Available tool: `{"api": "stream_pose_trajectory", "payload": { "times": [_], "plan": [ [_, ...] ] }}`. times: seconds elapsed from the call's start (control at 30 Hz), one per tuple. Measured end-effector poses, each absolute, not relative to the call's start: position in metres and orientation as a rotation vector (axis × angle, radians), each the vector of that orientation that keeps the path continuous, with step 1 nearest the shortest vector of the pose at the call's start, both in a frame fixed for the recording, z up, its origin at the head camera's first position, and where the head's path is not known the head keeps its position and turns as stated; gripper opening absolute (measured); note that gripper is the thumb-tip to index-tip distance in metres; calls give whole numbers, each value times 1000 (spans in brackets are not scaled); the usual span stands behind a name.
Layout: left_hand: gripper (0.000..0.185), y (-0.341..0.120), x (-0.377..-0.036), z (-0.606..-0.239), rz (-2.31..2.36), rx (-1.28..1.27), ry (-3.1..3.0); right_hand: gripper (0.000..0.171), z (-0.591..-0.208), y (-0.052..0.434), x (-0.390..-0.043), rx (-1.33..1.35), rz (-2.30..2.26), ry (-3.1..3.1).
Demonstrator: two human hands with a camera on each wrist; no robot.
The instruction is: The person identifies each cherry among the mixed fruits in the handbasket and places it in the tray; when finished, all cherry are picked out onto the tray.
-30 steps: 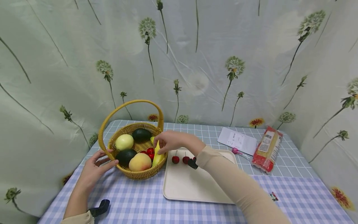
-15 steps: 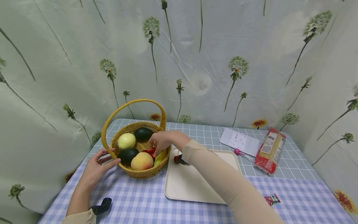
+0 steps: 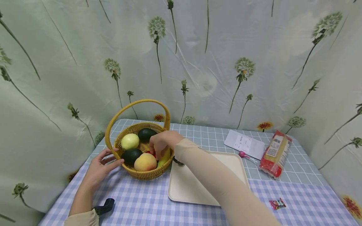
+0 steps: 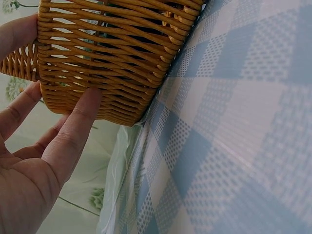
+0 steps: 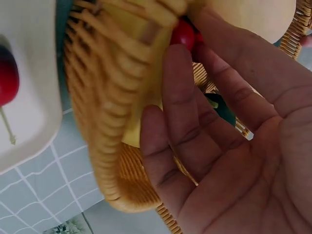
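A wicker basket (image 3: 147,175) with a tall handle stands on the table, holding a peach (image 3: 145,162), a pale green round fruit (image 3: 130,141), two dark green oval fruits (image 3: 131,155) and a banana (image 3: 164,159). My left hand (image 3: 99,168) touches the basket's outside near the handle's foot, fingers spread. Inside the basket, my right hand (image 3: 161,145) reaches down beside the banana. In the right wrist view, its curled fingers and thumb lie around a red cherry (image 5: 183,34), with more red behind it. To the right, a cream tray (image 3: 176,188) bears a cherry (image 5: 7,78), hidden in the head view.
Behind the tray lie a white labelled packet (image 3: 244,143), a pink lollipop (image 3: 242,154) and a red-and-clear food bag (image 3: 275,154). A small wrapped candy (image 3: 277,204) is on the checked cloth (image 3: 135,204) at the right. A flowered curtain (image 3: 198,78) hangs behind the table.
My right hand has moved from above the banana down into the basket, onto the cherries. My left hand stays at the basket. The view has shifted slightly.
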State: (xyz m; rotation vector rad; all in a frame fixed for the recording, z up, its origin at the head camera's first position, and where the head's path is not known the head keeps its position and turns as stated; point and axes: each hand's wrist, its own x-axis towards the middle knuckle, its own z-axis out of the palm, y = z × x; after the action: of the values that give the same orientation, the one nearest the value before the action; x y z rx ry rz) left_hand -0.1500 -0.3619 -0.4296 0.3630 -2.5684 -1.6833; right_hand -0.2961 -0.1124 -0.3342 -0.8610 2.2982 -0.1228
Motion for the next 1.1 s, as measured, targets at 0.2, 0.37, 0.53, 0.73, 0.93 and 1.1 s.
{"api": "stream_pose_trajectory", "payload": {
  "times": [0.2,0.37,0.53,0.73,0.93,1.1],
  "plan": [
    [67,-362,-150,-429,-1680,371,-2574,18,-332,-120,-301,-861,-104,2212],
    [67,-363,-150,-428,-1671,372,-2580,18,-330,-125,-301,-813,-80,2228],
    [67,-364,-150,-428,-1678,373,-2572,19,-330,-129,-300,-799,-65,2220],
    [65,-363,-150,-428,-1676,364,-2565,19,-331,-134,-302,-787,-45,2113],
    [66,-362,-150,-428,-1683,372,-2564,24,-334,-137,-304,-831,17,2105],
    [65,-361,-149,-427,-1680,369,-2568,25,-338,-135,-303,-848,-12,2133]
  ]
}}
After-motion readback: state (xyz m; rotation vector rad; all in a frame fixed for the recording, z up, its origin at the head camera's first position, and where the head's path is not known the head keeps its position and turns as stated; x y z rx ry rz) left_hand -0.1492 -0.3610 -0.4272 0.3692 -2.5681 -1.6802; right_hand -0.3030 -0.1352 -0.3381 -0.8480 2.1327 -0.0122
